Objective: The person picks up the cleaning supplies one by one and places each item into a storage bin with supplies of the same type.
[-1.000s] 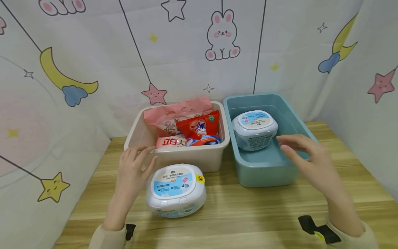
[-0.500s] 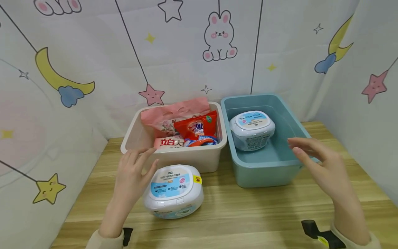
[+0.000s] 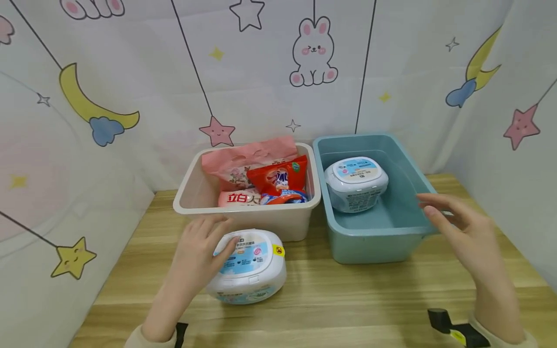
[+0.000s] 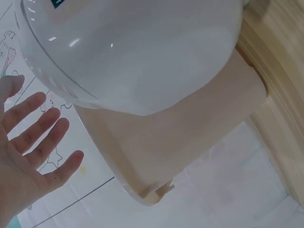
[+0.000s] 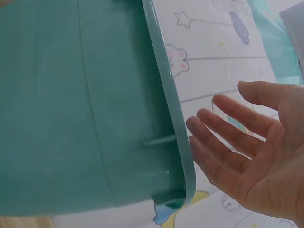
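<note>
My left hand (image 3: 200, 251) hovers over the left side of a white lidded tub (image 3: 261, 270) with a blue label, which stands on the table in front of the bins. In the left wrist view the fingers are spread beside the tub (image 4: 142, 57), holding nothing. Off the front right corner of the teal bin (image 3: 370, 246) is my right hand (image 3: 465, 232), fingers loosely bent and nothing in them. The right wrist view has that hand (image 5: 251, 147) just beside the bin's rim (image 5: 166, 80). A second white tub (image 3: 357, 186) sits inside the teal bin, toward its left.
A cream bin (image 3: 261, 224) stands left of the teal one, holding a pink bag (image 3: 226, 164), a red packet (image 3: 283, 176) and other packets. A printed curtain (image 3: 261, 96) hangs behind. The wood-grain table (image 3: 330, 309) runs along the front.
My left hand has shifted right, over the front tub's lid. My right hand has drawn away to the right from the tub inside the teal bin. Both tubs keep their places.
</note>
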Action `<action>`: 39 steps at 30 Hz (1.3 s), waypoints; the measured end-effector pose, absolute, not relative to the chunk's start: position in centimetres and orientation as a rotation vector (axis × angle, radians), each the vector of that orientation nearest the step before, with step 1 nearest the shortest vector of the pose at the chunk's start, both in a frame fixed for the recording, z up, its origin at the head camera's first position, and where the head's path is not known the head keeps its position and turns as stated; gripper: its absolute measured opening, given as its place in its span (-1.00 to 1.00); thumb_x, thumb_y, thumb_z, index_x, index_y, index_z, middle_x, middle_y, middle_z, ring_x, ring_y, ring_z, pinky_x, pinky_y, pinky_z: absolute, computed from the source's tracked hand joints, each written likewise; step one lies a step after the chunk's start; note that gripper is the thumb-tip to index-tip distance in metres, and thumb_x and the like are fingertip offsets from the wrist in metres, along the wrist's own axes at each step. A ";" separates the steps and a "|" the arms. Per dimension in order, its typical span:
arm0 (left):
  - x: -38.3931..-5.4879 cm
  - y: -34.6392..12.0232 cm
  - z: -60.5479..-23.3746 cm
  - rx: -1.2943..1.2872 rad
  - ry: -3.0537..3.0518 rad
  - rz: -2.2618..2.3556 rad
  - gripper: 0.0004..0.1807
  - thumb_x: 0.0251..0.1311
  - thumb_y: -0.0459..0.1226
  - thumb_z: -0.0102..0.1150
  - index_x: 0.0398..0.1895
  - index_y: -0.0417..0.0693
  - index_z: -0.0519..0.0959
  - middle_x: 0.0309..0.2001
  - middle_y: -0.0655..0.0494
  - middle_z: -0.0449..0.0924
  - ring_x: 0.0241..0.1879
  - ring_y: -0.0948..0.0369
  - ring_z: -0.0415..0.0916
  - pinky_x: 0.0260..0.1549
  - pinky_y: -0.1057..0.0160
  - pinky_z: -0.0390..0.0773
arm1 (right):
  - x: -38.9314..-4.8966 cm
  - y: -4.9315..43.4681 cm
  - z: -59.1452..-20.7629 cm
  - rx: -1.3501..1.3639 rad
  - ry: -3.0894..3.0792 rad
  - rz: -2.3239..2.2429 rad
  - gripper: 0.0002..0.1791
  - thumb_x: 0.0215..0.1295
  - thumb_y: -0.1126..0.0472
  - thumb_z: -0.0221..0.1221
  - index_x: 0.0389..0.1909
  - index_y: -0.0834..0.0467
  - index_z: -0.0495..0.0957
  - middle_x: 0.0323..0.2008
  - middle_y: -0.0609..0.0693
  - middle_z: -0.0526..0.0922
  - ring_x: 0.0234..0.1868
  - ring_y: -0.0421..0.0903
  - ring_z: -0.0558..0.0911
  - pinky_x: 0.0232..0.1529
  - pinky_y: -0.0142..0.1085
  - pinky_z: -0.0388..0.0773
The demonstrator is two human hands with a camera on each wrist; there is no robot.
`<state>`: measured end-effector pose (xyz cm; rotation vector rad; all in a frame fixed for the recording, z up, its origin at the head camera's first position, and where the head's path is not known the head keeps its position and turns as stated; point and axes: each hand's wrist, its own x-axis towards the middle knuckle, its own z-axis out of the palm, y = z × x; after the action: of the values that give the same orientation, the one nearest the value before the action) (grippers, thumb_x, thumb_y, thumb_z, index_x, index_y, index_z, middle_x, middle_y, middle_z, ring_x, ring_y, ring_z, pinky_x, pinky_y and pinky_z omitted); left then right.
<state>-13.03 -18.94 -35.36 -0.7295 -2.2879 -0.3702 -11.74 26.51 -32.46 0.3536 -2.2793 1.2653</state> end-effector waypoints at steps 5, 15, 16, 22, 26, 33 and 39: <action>-12.5 -18.6 -35.2 -0.762 -2.368 -0.340 -0.64 0.19 -0.11 0.23 0.02 -0.03 0.58 -0.06 -0.01 0.58 -0.03 -0.02 0.50 -0.03 -0.09 0.50 | -11.6 27.9 -32.6 0.256 -2.312 1.301 -0.67 0.35 0.37 0.08 0.12 0.30 0.52 -0.08 -0.34 0.64 -0.02 -0.46 0.57 -0.03 -0.71 0.39; -11.9 -17.9 -35.2 -0.817 -2.446 -0.301 -0.50 0.05 -0.11 0.35 0.12 0.04 0.56 0.01 0.06 0.56 0.03 0.03 0.49 0.07 -0.05 0.48 | -11.8 29.1 -33.1 0.191 -2.314 1.285 -0.64 0.36 0.30 0.10 0.15 0.27 0.50 -0.06 -0.32 0.63 -0.04 -0.46 0.56 -0.06 -0.71 0.35; -11.9 -17.8 -35.3 -0.824 -2.449 -0.296 -0.49 0.04 -0.12 0.36 0.12 0.04 0.56 0.01 0.07 0.56 0.03 0.05 0.49 0.07 -0.05 0.48 | -11.9 29.2 -33.1 0.190 -2.315 1.286 -0.64 0.36 0.30 0.10 0.16 0.27 0.50 -0.06 -0.33 0.62 -0.05 -0.47 0.56 -0.06 -0.71 0.35; -11.8 -17.6 -35.4 -0.861 -2.464 -0.260 -0.53 0.13 -0.07 0.29 0.13 0.05 0.54 0.01 0.07 0.56 0.04 0.09 0.49 0.10 -0.01 0.47 | -12.4 29.7 -33.3 0.172 -2.338 1.293 -0.63 0.38 0.26 0.09 0.18 0.25 0.49 -0.05 -0.36 0.61 -0.07 -0.50 0.56 -0.08 -0.73 0.36; -11.8 -17.4 -35.5 -0.861 -2.490 -0.238 -0.51 0.12 -0.06 0.30 0.14 0.07 0.53 0.02 0.07 0.56 0.05 0.09 0.49 0.11 -0.01 0.47 | -12.7 30.1 -33.6 0.138 -2.328 1.312 -0.63 0.38 0.26 0.09 0.17 0.23 0.49 -0.10 -0.36 0.63 -0.09 -0.49 0.58 -0.09 -0.72 0.37; -11.8 -17.4 -35.6 -0.870 -2.517 -0.228 -0.48 0.08 -0.07 0.33 0.15 0.09 0.52 0.04 0.08 0.55 0.06 0.10 0.48 0.07 -0.02 0.50 | -12.9 30.6 -33.9 0.037 -2.322 1.284 -0.63 0.38 0.20 0.11 0.16 0.20 0.51 -0.13 -0.45 0.59 0.00 -0.46 0.50 -0.10 -0.70 0.29; -11.9 -17.4 -35.6 -0.888 -2.542 -0.233 -0.47 0.08 -0.03 0.33 0.15 0.11 0.52 0.05 0.09 0.54 0.07 0.10 0.48 0.04 -0.04 0.52 | -13.1 31.0 -34.2 -0.002 -2.372 1.251 -0.62 0.37 0.14 0.12 0.19 0.04 0.52 0.01 -0.41 0.53 0.06 -0.50 0.40 -0.14 -0.75 0.29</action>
<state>-11.89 -17.42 -35.64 -0.8884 -2.5424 -0.2329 -13.06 31.02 -34.19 -0.0024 -2.3723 1.2512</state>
